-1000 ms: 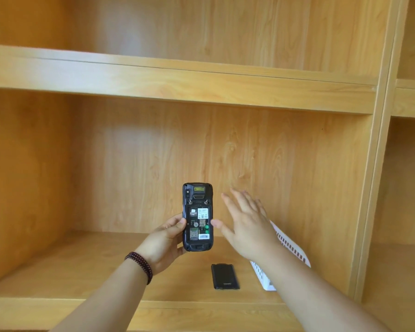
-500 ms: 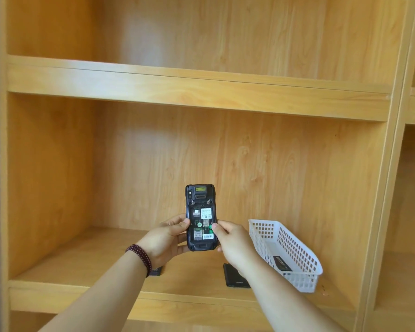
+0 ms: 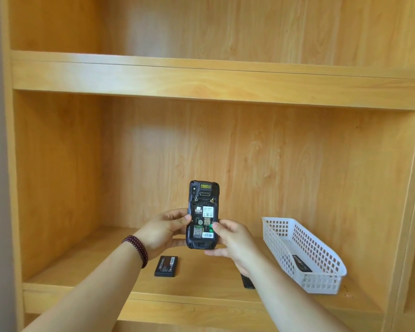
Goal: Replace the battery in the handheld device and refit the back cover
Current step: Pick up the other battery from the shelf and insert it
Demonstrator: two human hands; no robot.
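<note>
A black handheld device stands upright in the air, its back toward me, the cover off and the battery bay open with labels showing. My left hand grips its left edge. On its right edge and lower corner my right hand holds it too. A black battery with a red label lies flat on the shelf board below my left wrist. A black flat piece, mostly hidden behind my right forearm, lies on the shelf; I cannot tell if it is the cover.
A white perforated plastic basket sits on the right of the wooden shelf, with a black item inside. Another shelf board runs above. An upright panel bounds the compartment at right.
My right hand came in from open and apart to grip the device's right side. The view has shifted, so the battery on the shelf and the basket now show.
</note>
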